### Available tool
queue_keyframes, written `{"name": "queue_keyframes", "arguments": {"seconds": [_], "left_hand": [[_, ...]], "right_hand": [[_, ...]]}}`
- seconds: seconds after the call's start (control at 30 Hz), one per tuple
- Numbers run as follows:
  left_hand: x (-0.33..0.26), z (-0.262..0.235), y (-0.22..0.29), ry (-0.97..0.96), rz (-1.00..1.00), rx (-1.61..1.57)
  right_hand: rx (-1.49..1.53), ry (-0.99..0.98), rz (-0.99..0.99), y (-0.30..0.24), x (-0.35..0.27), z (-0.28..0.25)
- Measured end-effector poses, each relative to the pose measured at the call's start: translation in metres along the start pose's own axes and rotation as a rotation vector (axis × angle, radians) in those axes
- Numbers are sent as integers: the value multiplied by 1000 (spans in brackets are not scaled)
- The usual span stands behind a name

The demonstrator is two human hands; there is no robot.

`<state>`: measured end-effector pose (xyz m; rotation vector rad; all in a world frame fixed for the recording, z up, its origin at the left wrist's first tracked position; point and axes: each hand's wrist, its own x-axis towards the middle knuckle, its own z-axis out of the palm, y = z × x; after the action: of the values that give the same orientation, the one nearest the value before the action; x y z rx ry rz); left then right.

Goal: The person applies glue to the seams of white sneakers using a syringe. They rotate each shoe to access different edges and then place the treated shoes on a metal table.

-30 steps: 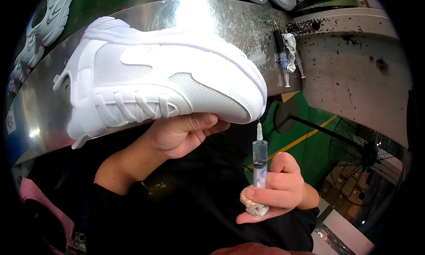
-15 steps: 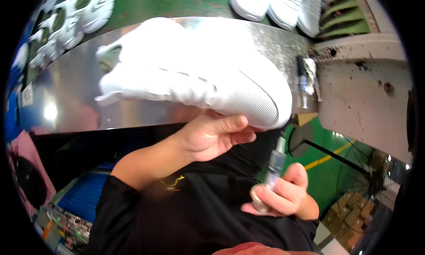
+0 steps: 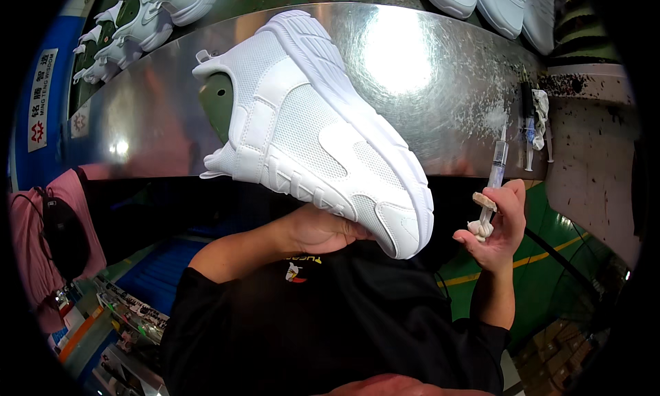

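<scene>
One mesh-sided sneaker [image 3: 323, 138] gripped by left hand [image 3: 320, 231]; clear tubular syringe [image 3: 498, 162] clasped by right hand [image 3: 503, 224].

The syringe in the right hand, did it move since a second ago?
Yes. The syringe in the right hand moved forward, away from the body, closer to the black tool lying on the metal table.

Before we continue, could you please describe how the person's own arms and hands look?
The left hand, partly hidden, and right hand show no gloves, and no watch or bracelet is visible. Black sleeves leave both forearms bare; they look plain, with no marking that I can see.
</scene>
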<state>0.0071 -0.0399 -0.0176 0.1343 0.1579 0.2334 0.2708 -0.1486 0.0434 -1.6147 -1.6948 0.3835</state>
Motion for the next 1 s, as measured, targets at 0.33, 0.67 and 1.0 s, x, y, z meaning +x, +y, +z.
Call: {"name": "queue_keyframes", "arguments": {"seconds": [0.33, 0.67, 1.0], "left_hand": [[-4, -13, -3, 6, -55, 20], [-6, 0, 23, 64, -366, 510], [-14, 12, 42, -6, -403, 757]], "right_hand": [[279, 164, 333, 9, -1, 2], [902, -6, 289, -41, 27, -14], [1095, -134, 239, -68, 86, 19]]}}
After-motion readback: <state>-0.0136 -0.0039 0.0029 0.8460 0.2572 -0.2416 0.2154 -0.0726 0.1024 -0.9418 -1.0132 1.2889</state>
